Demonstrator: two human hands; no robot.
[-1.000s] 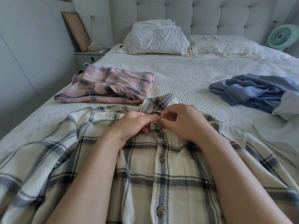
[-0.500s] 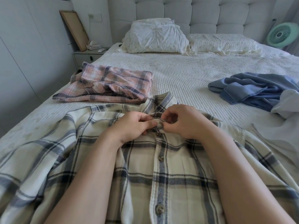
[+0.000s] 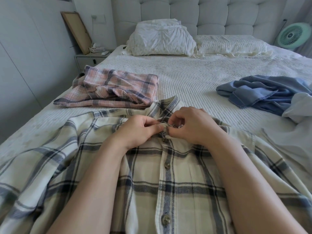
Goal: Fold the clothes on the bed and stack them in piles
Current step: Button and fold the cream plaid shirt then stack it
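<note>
A cream shirt with navy checks (image 3: 177,179) lies spread face up across the near part of the bed, its button placket running down the middle. My left hand (image 3: 138,130) and my right hand (image 3: 190,124) meet just below the collar, each pinching the placket edge at the top button. A pink plaid garment (image 3: 114,87) lies folded to the far left of the shirt. A crumpled blue garment (image 3: 263,93) lies at the right, with pale blue cloth (image 3: 298,107) beside it.
The bed has a white ribbed cover (image 3: 194,78), a white pillow (image 3: 160,39) and a striped pillow (image 3: 231,45) at the tufted headboard. A nightstand (image 3: 89,59) with a leaning frame stands far left. A green fan (image 3: 293,35) is far right.
Both hands stay at the collar, their fingers working the top button area slightly. The shirt and the other clothes have not moved.
</note>
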